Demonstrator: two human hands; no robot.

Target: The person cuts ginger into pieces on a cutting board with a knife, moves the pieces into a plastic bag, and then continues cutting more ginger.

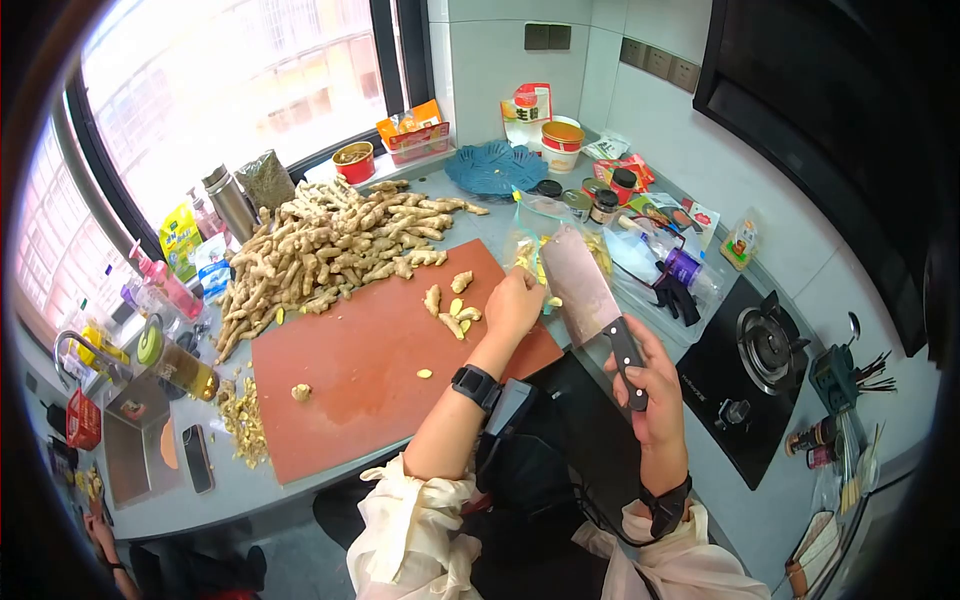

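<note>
My right hand (pixel 655 390) grips the black handle of a cleaver (pixel 583 275), whose broad blade points up and away from me, raised over the counter by the board's right edge. My left hand (pixel 515 305) is closed at a clear plastic bag (pixel 545 215) holding yellow ginger slices; what its fingers hold is hidden. Below lies a reddish-brown cutting board (pixel 350 365). Ginger pieces (pixel 432 298) and yellow cut slices lie left of this hand, with one slice (pixel 424 374) nearer me. A small ginger knob (pixel 301 392) sits at the board's left.
A large heap of ginger root (pixel 330 240) covers the board's far left. Peelings (pixel 243 420) lie along its left edge, near a phone (pixel 197 458) and sink (pixel 135 450). Jars (pixel 604 206) and a blue tray (pixel 495 168) stand behind; a gas stove (pixel 750 370) is right. Another person's hand (pixel 100 535) shows lower left.
</note>
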